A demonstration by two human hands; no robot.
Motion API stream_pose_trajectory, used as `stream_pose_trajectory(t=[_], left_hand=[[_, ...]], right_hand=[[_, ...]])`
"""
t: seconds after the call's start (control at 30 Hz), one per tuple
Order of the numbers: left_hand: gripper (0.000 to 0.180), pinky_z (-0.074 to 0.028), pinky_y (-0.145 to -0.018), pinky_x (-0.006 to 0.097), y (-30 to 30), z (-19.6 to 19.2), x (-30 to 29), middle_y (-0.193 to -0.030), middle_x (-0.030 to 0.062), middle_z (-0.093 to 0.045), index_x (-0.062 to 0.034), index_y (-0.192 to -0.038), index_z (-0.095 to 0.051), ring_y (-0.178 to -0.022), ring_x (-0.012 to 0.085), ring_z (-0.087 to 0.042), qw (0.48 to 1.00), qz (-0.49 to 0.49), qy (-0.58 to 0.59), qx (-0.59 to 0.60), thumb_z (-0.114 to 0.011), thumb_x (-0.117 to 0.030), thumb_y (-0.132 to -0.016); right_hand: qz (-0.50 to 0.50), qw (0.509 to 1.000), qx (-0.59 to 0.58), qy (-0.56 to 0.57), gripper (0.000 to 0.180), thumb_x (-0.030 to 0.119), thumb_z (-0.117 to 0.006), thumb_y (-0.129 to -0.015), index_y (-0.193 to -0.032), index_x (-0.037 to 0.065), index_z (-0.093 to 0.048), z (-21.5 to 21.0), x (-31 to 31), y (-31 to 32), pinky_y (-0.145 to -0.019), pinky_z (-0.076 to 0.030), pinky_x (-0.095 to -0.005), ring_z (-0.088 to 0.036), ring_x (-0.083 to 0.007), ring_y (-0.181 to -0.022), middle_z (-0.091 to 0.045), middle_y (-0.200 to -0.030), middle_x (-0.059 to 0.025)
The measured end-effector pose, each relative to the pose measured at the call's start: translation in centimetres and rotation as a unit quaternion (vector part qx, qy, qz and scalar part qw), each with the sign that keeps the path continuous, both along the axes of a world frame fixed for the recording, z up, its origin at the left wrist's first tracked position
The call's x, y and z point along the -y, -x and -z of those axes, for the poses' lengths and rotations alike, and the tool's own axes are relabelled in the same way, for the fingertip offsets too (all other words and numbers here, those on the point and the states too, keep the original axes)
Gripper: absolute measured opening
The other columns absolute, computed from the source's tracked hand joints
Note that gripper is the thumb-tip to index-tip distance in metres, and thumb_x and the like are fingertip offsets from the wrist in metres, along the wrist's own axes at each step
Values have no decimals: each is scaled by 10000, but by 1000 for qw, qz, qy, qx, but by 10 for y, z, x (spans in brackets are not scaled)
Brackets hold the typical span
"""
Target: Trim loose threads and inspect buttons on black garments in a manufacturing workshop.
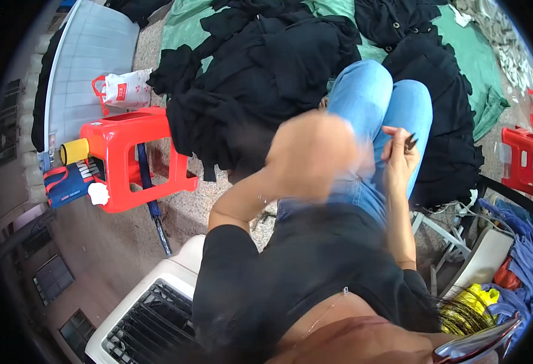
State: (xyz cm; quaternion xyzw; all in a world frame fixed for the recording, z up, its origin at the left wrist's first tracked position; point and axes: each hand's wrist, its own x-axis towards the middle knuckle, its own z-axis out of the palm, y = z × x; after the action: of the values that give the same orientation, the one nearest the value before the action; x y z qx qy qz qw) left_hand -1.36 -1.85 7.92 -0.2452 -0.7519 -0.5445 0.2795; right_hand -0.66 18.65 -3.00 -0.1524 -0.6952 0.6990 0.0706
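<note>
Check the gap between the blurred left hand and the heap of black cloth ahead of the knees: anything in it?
Nothing visible in it. The left hand is raised and motion-blurred, right in front of the heap of black cloth; only blue-jeaned knees lie beside it. The right hand pinches a small dark tool, apart from the heap.

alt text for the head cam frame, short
Seated person in blue jeans looks down at their hands: the left hand is motion-blurred, the right hand pinches a small dark object. Black garments are piled ahead, with a red plastic stool to the left.
</note>
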Motion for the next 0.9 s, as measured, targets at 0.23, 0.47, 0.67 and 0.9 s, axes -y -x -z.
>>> stream_pose_trajectory(t=[0.23, 0.47, 0.67, 0.9], left_hand=[[765, -389, -1017, 496, 103, 288, 51, -1317, 164, -535, -97, -1406, -428, -1242, 398, -452, 736, -432, 161, 495, -777, -357, -776], [113, -471, -782, 434, 135, 272, 51, -912, 105, -673, -60, -896, -664, -875, 302, -616, 885, -328, 36, 327, -703, -147, -835], [140, -431, -738, 339, 51, 79, -26, -826, 56, -568, -57, -867, -623, -801, 199, -547, 926, 241, -98, 273, -718, -153, -828], [121, -476, -722, 370, -44, 31, -67, -826, 59, -607, -61, -872, -577, -790, 282, -601, 764, 611, -110, 176, -677, -127, -883]], right_hand=[[13, 998, 59, -4, 392, 342, -535, -1029, -921, 4, -701, 12, -3, -8, -467, -263, -208, -378, -24, -486, -475, -535, 40], [-20, 999, 36, -19, 413, 368, -518, -1033, -941, 2, -686, 19, 7, -13, -442, -239, -205, -362, -24, -472, -468, -547, 35], [-20, 989, -28, 140, 563, 488, -415, -1036, -1225, -21, -564, -11, -6, 10, -397, -241, -181, -313, 0, -434, -683, -991, -119], [-187, 981, 46, 10, 499, 61, -759, -757, -1224, 17, -592, -62, -1, 2, -927, -419, -260, -549, -128, -1042, -596, -1154, -31]])
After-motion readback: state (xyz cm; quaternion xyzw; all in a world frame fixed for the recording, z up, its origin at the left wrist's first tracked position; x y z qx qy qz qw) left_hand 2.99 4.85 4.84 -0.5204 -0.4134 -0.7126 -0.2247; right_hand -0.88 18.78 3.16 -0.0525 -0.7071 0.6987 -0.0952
